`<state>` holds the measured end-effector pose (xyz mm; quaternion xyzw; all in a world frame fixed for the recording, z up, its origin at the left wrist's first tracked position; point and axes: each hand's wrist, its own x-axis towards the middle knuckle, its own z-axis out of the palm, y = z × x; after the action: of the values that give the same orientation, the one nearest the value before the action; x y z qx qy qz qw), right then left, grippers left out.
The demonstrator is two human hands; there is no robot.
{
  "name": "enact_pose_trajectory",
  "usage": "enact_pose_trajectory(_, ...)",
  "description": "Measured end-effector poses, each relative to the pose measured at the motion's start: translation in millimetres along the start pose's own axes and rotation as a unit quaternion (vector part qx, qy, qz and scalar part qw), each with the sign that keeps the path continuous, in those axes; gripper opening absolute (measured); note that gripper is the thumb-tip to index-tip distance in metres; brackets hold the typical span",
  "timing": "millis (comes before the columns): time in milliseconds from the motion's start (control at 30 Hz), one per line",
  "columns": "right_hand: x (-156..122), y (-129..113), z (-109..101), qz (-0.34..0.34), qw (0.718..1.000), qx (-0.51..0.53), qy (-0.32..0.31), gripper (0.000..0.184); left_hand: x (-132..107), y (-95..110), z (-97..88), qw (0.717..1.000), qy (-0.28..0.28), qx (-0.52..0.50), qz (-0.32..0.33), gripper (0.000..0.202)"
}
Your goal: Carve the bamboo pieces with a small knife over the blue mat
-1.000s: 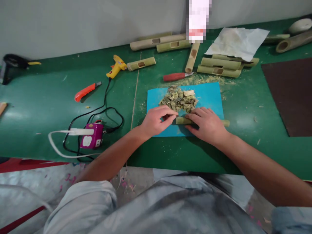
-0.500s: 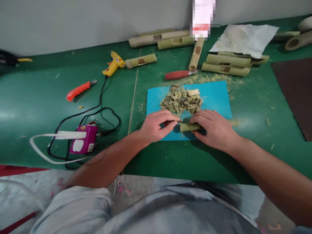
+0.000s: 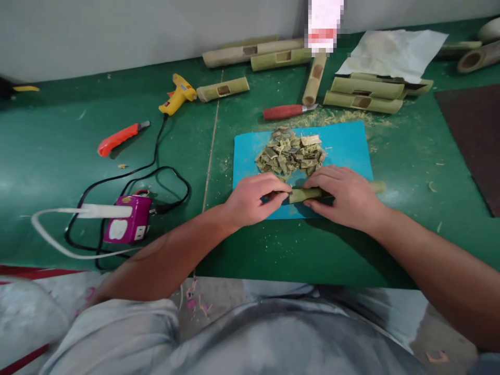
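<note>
My right hand [image 3: 344,195] is closed around a green bamboo tube [image 3: 302,195], which lies across the blue sheet [image 3: 351,140] with its far end sticking out to the right. At the tube's left end my left hand [image 3: 258,198] pinches with thumb and fingertips. Whatever is between those fingertips is dark and too small to name. A pile of bamboo chips [image 3: 291,153] sits on the sheet just beyond both hands.
Beyond the sheet lie a red-handled knife [image 3: 287,112] and several notched bamboo tubes [image 3: 363,101], some under white paper [image 3: 392,54]. To the left are a yellow glue gun [image 3: 177,96], an orange utility knife [image 3: 121,139] and a purple power adapter [image 3: 128,219] with cables. A dark mat [image 3: 472,140] lies right.
My left fingertips have come right up to the tube's left end; a slight gap showed before. The tube has tilted slightly in my right hand. The whole view has shifted a little.
</note>
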<state>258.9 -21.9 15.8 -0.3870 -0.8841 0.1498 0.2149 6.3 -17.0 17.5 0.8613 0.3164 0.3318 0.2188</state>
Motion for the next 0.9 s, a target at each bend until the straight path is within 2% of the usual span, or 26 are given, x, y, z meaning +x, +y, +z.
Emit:
enact_pose_trajectory(333,-0.4,0.8,1.7,-0.018,1.000,0.006,0.015,0.022,2.0,-4.9,1.6,0.999,-0.005,0.006,0.033,0.010)
enact_pose_trajectory(500,4.6,5.6,-3.7,-0.034,0.999,0.021,-0.003,0.017,2.4,-8.4,1.9,0.999,0.004,-0.030,0.033,0.010)
enact_pose_trajectory(667,11.7,15.8,-4.4,-0.057,0.997,0.036,-0.028,0.019,3.7,-11.8,-0.2,0.998,-0.013,-0.006,0.058,0.013)
enact_pose_trajectory(900,11.5,17.9,-3.3,-0.072,0.996,0.039,-0.022,0.018,4.5,-10.0,-5.5,0.997,-0.041,0.020,0.065,0.017)
